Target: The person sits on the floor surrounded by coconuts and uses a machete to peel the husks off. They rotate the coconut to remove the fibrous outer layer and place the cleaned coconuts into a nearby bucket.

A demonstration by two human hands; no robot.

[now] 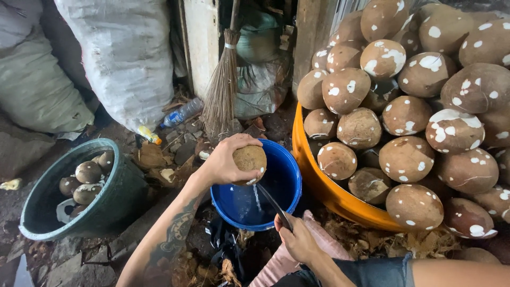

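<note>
Coconut (250, 162), husked and brown, sits clasped in the left hand (226, 162) above the blue bucket (289, 183), water streaming from it (a thin stream) into the bucket. Right hand (298, 240) has its fingers closed around a knife (275, 206), blade angled up toward the coconut. An orange tub (324, 188) heaped with coconuts stands just beside the bucket's right rim.

The left arm, tattooed along the forearm, reaches up and forward from the lower left; the left hand (226, 162) curls palm-down, fingers clasped in a firm grasp. The right hand (298, 240) sits lower and nearer the body; its fingers are closed in a grip, wrist bent inward.
</note>
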